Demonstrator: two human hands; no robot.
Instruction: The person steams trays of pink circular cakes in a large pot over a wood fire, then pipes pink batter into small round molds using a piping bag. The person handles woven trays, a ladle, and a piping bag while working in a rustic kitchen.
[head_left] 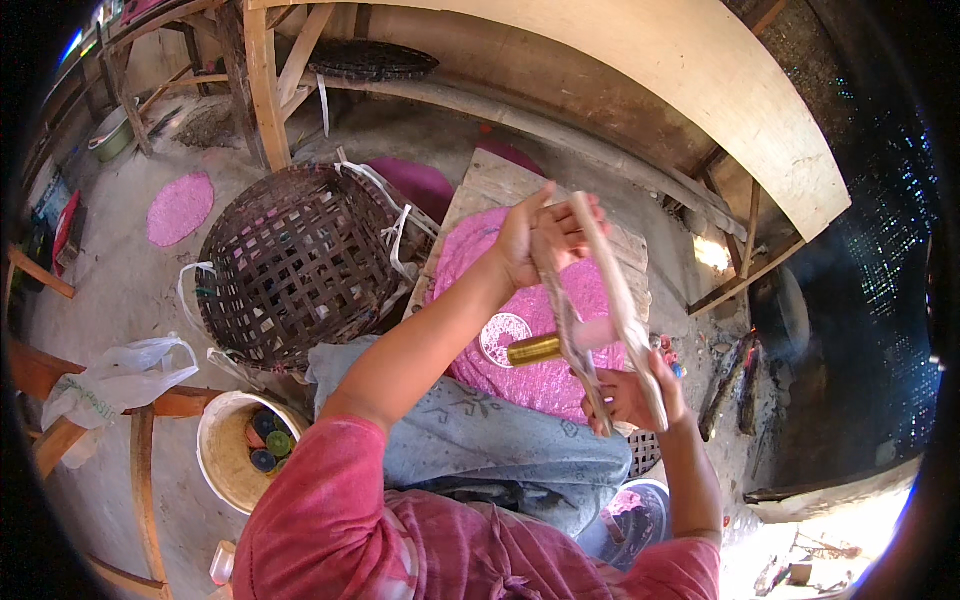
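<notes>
A hand press with two long wooden bars (pixel 617 285) is held up slantwise before me. Between the bars sit a brass-coloured cylinder (pixel 534 349) and a pale pink block (pixel 597 333). My left hand (pixel 540 240) is at the upper ends of the bars, its fingers partly hidden behind them. Lower down, my right hand (pixel 640 395) is closed round the bars' lower ends. Underneath, a pink, speckled sheet (pixel 470 270) lies on a wooden board (pixel 505 180). A round white lacy disc (pixel 500 333) rests on the sheet, next to the cylinder.
A dark woven basket (pixel 290 262) stands left of the board. Nearer are a white bucket (pixel 213 448) with coloured round items and a plastic bag (pixel 130 372) on a wooden frame. Burning sticks (pixel 738 385) lie right. A pale curved panel (pixel 700 85) overhangs the far side.
</notes>
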